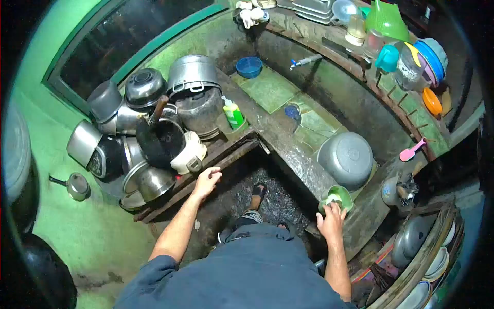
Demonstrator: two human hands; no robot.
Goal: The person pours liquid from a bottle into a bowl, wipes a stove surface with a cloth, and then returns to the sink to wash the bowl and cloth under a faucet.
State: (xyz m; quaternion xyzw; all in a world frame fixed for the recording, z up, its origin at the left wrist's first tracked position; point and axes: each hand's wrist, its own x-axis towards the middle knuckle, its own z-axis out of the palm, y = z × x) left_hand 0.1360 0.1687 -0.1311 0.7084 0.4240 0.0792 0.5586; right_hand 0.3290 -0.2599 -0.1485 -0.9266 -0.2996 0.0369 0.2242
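Note:
My right hand [332, 222] reaches into a small green bowl [345, 196] on the wet ledge. Its fingertips are on a small greyish thing, too small to make out, with white stuff around it. A large grey metal pot [346, 158] stands upside down just beyond the bowl. My left hand [208, 181] hovers by the edge of the wooden shelf [177, 200], fingers loosely bent and apart, with nothing visible in them. Closest to it is a cream-coloured appliance-like piece [188, 157] beside a dark pan [159, 141].
Stacked metal pots [193, 72] crowd the shelf on the left, near a green soap bottle [233, 113]. A blue basin [249, 67] and a tap [307, 62] are in the tiled wash area. A pink scoop [411, 150] lies on the right ledge. The floor [275, 198] is wet.

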